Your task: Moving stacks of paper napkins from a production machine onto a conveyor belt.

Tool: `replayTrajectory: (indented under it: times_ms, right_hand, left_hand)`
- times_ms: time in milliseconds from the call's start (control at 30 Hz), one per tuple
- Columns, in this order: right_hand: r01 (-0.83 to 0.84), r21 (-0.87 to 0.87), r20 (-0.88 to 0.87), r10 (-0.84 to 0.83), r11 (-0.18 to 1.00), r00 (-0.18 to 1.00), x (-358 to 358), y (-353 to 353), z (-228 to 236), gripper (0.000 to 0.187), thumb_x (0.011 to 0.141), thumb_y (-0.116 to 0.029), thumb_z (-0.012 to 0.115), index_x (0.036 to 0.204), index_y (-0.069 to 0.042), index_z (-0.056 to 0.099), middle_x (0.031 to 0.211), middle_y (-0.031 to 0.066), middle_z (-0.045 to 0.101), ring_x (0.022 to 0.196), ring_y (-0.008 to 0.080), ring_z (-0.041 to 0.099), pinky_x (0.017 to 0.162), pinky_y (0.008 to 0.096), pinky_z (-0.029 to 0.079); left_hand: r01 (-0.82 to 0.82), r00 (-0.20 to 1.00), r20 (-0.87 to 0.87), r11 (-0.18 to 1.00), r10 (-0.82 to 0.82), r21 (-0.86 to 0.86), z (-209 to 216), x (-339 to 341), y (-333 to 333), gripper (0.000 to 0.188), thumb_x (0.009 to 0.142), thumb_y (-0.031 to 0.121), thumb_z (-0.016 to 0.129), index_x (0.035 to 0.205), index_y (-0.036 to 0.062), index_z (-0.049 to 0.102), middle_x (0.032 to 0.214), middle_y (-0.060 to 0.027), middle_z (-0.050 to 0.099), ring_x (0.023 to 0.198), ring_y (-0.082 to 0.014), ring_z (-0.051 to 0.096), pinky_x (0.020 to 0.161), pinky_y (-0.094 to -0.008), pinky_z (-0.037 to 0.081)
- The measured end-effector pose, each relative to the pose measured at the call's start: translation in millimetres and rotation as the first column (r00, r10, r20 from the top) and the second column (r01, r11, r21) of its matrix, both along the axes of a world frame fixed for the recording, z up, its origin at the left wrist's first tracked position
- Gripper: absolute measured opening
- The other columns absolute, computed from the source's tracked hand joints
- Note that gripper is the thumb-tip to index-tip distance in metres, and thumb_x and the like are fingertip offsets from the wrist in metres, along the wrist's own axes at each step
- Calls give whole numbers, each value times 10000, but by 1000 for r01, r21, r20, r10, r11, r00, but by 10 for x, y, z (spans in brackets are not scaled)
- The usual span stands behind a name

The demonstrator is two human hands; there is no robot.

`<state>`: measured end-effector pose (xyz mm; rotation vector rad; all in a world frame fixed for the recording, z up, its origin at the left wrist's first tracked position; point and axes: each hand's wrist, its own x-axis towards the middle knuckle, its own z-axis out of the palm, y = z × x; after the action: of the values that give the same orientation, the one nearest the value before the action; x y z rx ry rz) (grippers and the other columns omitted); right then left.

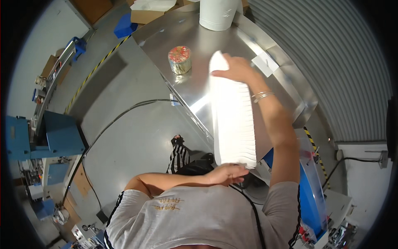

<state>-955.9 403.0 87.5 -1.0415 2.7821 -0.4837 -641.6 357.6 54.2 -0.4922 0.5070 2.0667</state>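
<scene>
Between my two hands is a long white stack (232, 120), with many thin ridges along its right side like nested or layered pieces. I cannot make out their exact kind. It lies lengthwise from my body out over the metal table (197, 37). My right hand (238, 69) is closed around its far end, thumb to the left, beside a white flap that sticks up. My left hand (227, 173) grips the near end, close to my shirt, with its fingers partly hidden. Left of the stack's far end stands a short round roll (180, 60) with a red-patterned top and shiny gold side.
A white cylinder (217, 15) stands at the table's far end. A white paper sheet (265, 64) lies by the table's raised right rim. Dark cables (124, 110) cross the floor at left. A blue cabinet (62, 133) stands farther left, and a corrugated wall (327, 62) rises at right.
</scene>
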Motion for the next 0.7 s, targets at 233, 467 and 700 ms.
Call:
replayTrajectory:
  times_ms: [233, 467, 700]
  right_hand:
    - [-424, -39, -34, 423, 905, 905, 291, -657, -78, 733, 743, -625, 636, 1186, -45, 569, 1029, 198, 631, 1047, 339, 567, 923, 417, 418]
    - [-273, -429, -282, 159, 861, 946, 720, 311, 61, 490, 872, -314, 634, 1268, -42, 536, 1209, 166, 582, 1164, 309, 522, 998, 395, 393]
    - [394, -212, 307, -322, 894, 896, 2131, 2288, -83, 559, 803, -100, 680, 1313, -23, 465, 1293, 194, 534, 1216, 310, 513, 980, 357, 436]
  left_hand:
    - [40, 990, -135, 997, -30, 72, -78, 246, 422, 688, 911, 206, 594, 1478, 240, 205, 1438, 137, 278, 1223, -97, 416, 933, -353, 378]
    - [-57, 989, -128, 992, 72, 114, -133, 252, 516, 612, 945, 151, 511, 1473, 168, 202, 1441, 46, 317, 1219, -220, 504, 866, -344, 472]
    - [-221, 967, -96, 966, 235, 133, -43, 45, 540, 387, 952, 222, 534, 1304, 86, 446, 1235, -24, 529, 1147, -268, 559, 851, -356, 508]
